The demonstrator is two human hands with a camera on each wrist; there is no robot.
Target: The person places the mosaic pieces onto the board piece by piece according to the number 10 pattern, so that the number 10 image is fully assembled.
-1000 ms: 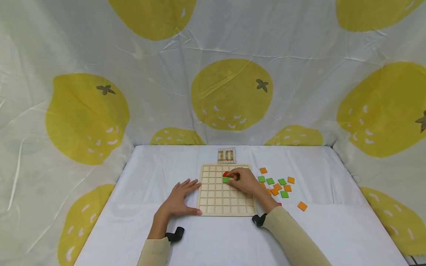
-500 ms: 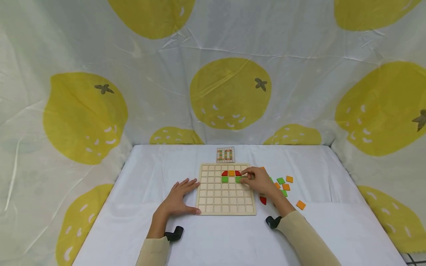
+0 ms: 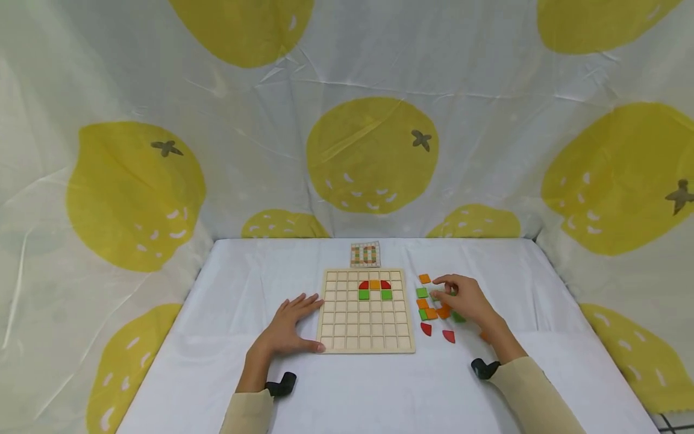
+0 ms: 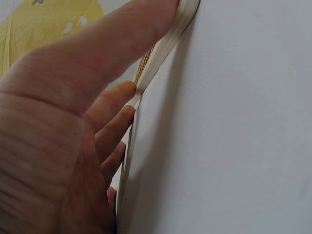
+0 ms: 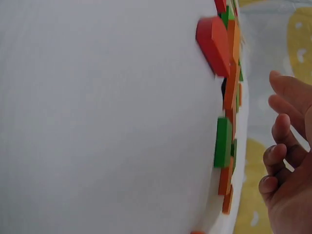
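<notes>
A wooden grid board lies on the white table, with an orange square between two red rounded pieces and a green square under each red one. My left hand, fingers spread, rests against the board's left edge; the left wrist view shows the thumb and fingertips touching its rim. To the right of the board my right hand hovers over loose orange and green tiles, fingers loosely bent. In the right wrist view that hand holds nothing visible.
A small patterned card lies behind the board. Two loose red pieces lie near the right hand, in front of the orange and green tiles. A lemon-print cloth hangs behind the table.
My right hand has moved right, off the board to the loose tiles, uncovering the orange, red and green pieces on the grid. My left hand has stayed at the board's edge.
</notes>
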